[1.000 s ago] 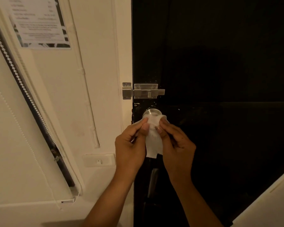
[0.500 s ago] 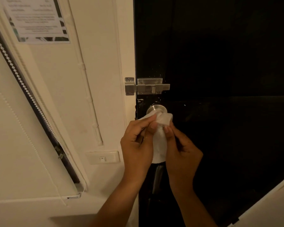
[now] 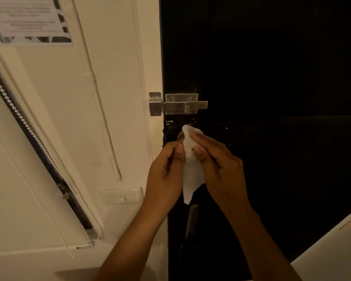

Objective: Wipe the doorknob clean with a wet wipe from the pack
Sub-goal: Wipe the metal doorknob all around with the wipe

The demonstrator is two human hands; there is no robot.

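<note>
both the left hand (image 3: 166, 171) and right hand (image 3: 221, 167) pinch the white wet wipe (image 3: 190, 173) draped over the doorknob (image 3: 180, 135).

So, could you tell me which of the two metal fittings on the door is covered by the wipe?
The round doorknob, below the slide bolt; the wet wipe drapes over it, while the bolt is bare.

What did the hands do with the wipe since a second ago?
Both hands, left hand and right hand, kept pinching the wet wipe. Its top, bunched against the doorknob before, now rises over the knob and hides more of it, with the right fingers reaching further up. The bolt latch and the light switch stayed as they were.
</note>
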